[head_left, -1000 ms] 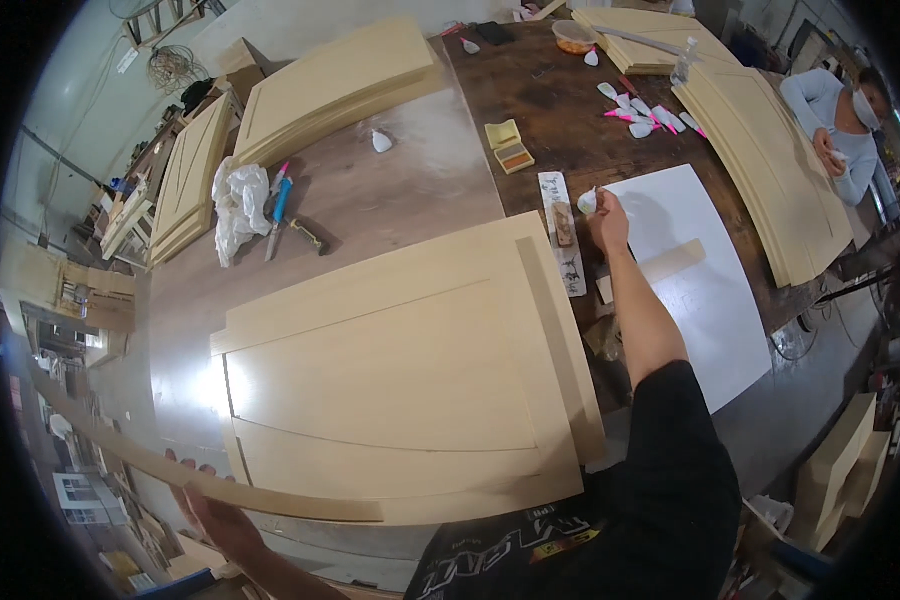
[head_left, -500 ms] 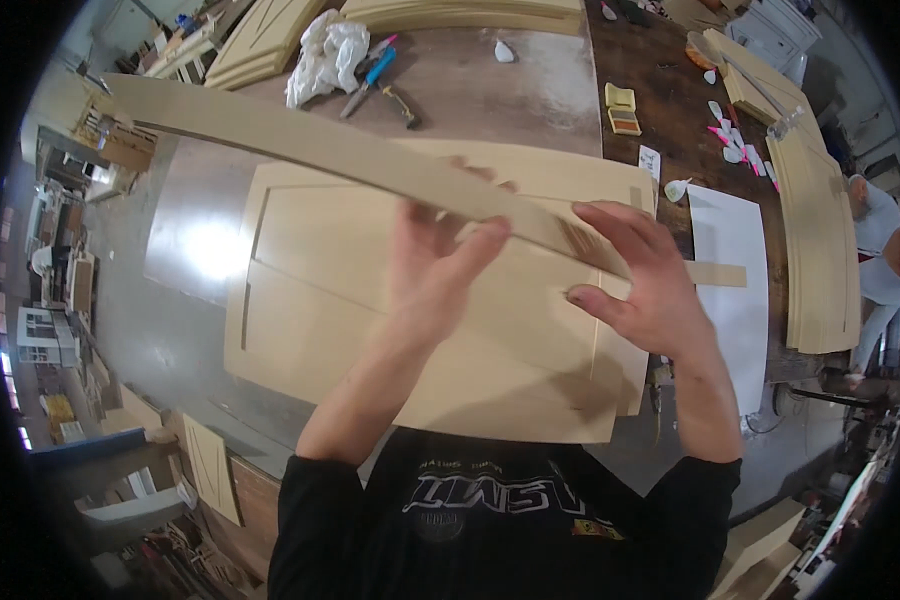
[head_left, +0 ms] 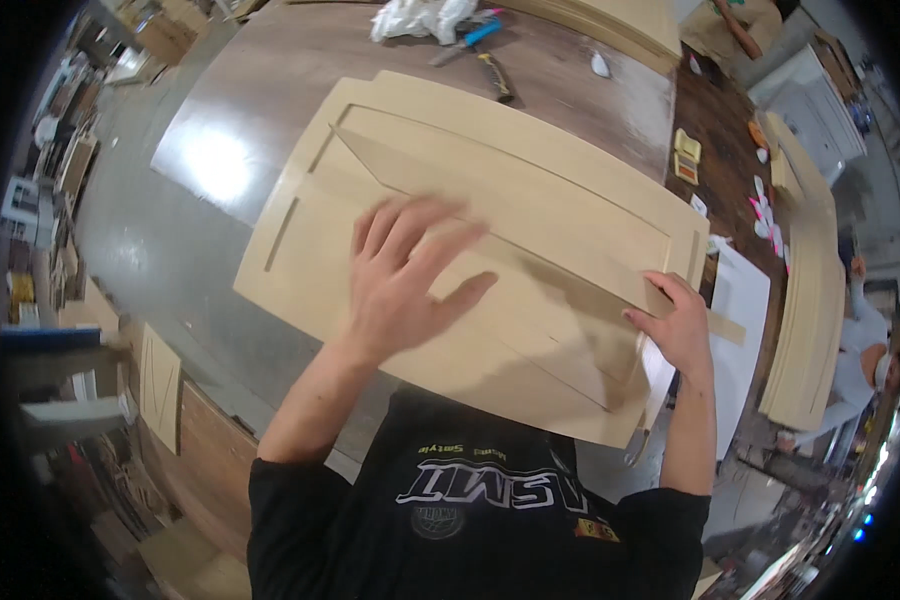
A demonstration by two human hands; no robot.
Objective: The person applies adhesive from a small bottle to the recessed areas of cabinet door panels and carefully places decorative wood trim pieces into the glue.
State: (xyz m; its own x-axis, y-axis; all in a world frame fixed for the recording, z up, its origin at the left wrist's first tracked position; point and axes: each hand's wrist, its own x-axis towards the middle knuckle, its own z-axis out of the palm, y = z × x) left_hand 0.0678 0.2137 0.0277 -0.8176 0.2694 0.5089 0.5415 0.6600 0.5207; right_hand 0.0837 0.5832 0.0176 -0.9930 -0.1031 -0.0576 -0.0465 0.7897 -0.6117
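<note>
A large pale wooden panel (head_left: 300,260) with straight cut lines and narrow slots lies flat in front of me. Over it is a long, thin wooden board (head_left: 540,225), whose lower edge casts a shadow on the panel. At the board's right end, my right hand (head_left: 680,325) pinches it between thumb and fingers. My left hand (head_left: 405,285) hovers above the panel near the board's left part, fingers spread and slightly blurred, holding nothing. The similar colours make the board's upper edge hard to tell from the panel.
Beyond the panel lie a blue-handled tool (head_left: 482,32), a hammer-like tool (head_left: 495,78), crumpled white plastic (head_left: 425,18) and a small white bottle (head_left: 600,65). A white sheet (head_left: 740,290), a yellow box (head_left: 686,155) and stacked boards (head_left: 805,330) are rightward. A co-worker (head_left: 860,360) is beyond.
The long board has come down from a raised slant onto or just above the panel. My left hand has let go of it; my right hand now grips its end. The view has shifted.
</note>
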